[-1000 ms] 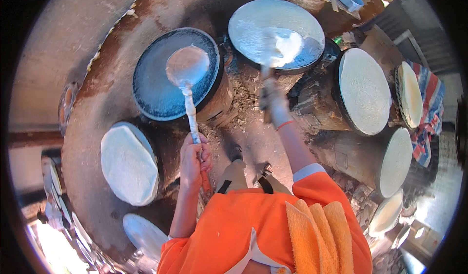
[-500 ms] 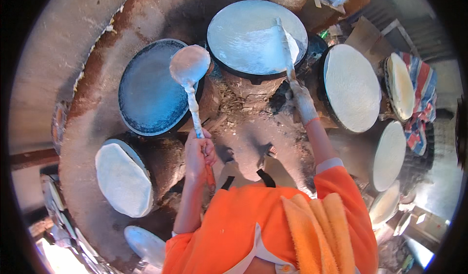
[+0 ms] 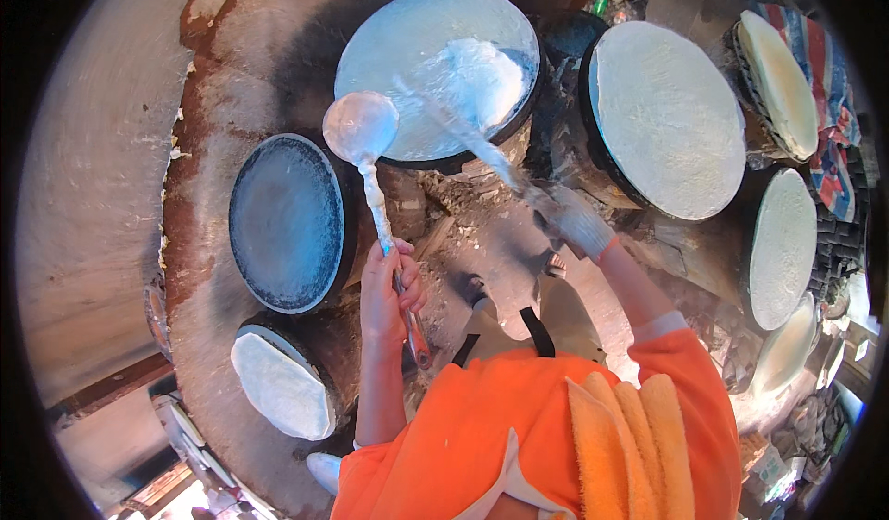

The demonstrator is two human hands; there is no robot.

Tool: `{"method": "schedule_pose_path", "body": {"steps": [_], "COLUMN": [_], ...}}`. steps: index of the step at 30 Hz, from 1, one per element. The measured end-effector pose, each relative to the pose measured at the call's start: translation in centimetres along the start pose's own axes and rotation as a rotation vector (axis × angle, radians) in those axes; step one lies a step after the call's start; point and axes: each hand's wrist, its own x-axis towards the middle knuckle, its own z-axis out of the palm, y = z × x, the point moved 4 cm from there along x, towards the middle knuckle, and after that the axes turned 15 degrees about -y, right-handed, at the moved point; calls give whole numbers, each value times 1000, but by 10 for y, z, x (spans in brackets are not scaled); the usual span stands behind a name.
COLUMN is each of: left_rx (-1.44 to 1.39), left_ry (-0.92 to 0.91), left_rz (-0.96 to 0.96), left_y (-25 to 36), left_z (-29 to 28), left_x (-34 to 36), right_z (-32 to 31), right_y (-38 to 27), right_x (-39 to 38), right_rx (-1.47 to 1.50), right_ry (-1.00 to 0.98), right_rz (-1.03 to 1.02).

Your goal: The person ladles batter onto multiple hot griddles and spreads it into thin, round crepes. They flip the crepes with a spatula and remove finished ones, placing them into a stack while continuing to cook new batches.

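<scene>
L hand (image 3: 393, 284) grips ladle (image 3: 361, 126), R hand (image 3: 572, 219) scraper (image 3: 463, 136); dk griddle (image 3: 285, 224) L, striped cloth (image 3: 829, 85) R.

Two hands (image 3: 391, 288) in play, one glove (image 3: 582, 225), one ladle (image 3: 361, 126), one stick (image 3: 468, 136), two feet (image 3: 476, 288), one striped cloth (image 3: 836, 122), and look, at least five round griddles (image 3: 285, 224)!

Well left of the orange shirt (image 3: 482, 427), glare burns out to white, while soft shadows darken the floor (image 3: 486, 233) above the shirt. Farther above it, motion blurs the spreader (image 3: 472, 142); all around, edges bend toward a black fisheye rim.
</scene>
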Motion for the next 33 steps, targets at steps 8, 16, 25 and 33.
{"method": "schedule_pose_path", "body": {"steps": [8,16,25,33], "left_rx": [-43,-56,-48,302], "left_ry": [-102,-254,-265,-326], "left_rz": [-14,-62,-118,-187], "left_y": [22,31,41,127], "left_z": [10,-23,-12,32], "left_x": [30,32,40,171], "right_z": [-64,-8,-20,-48], "right_y": [-58,-26,-37,-5], "right_x": [90,32,22,38], "right_rx": [-706,-570,-329,-409], "right_ry": [390,456,461,324], "right_rz": [-236,-129,-56,-338]}}
